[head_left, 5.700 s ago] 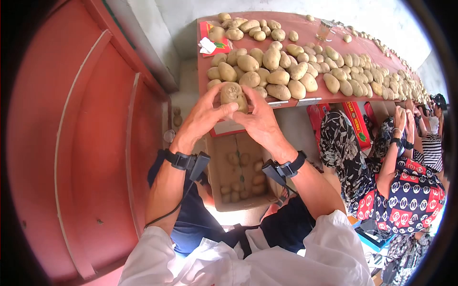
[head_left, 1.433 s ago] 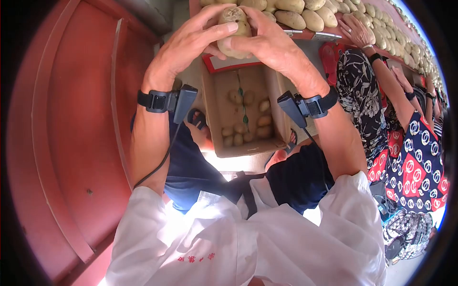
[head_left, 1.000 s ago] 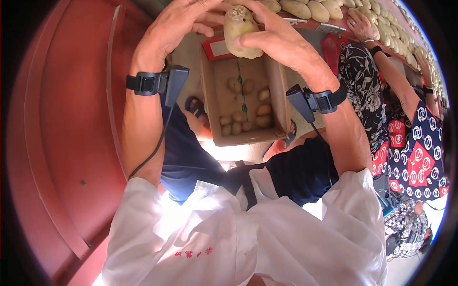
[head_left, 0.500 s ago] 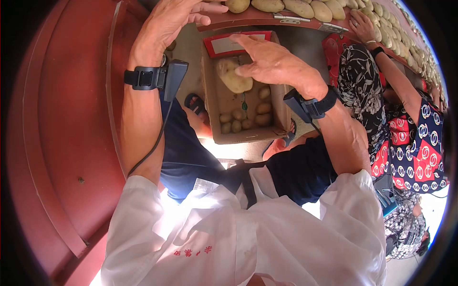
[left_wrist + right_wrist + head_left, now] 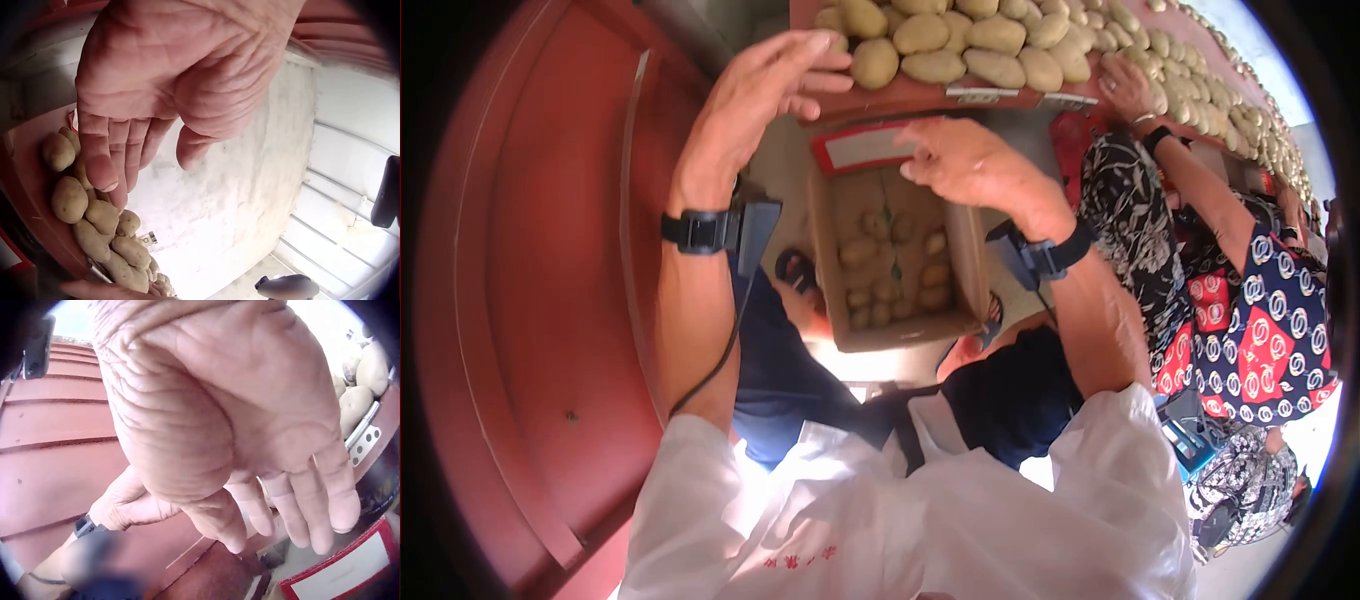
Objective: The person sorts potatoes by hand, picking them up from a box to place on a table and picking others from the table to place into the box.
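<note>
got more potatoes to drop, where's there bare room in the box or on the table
The box has bare floor at its far end, under the right hand, near the red-edged flap; its potatoes cluster toward the near wall. The table is crowded with potatoes; only a thin strip along its front edge, beside the left hand, shows bare.

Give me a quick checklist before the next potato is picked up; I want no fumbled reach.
1. Left hand empty: ok, fingers relaxed, palm bare.
2. Right hand empty: ok, nothing held in the right wrist view.
3. Tan potatoes on the red table near the left hand: ok, its fingertips are at the pile's edge.
4. Brown cardboard box open below the hands: ok, small potatoes lie inside, with bare floor showing.
5. Neighbour's hand clear of that near pile: ok, it rests farther right.
6. Quality of the next potato: cannot tell.
</note>
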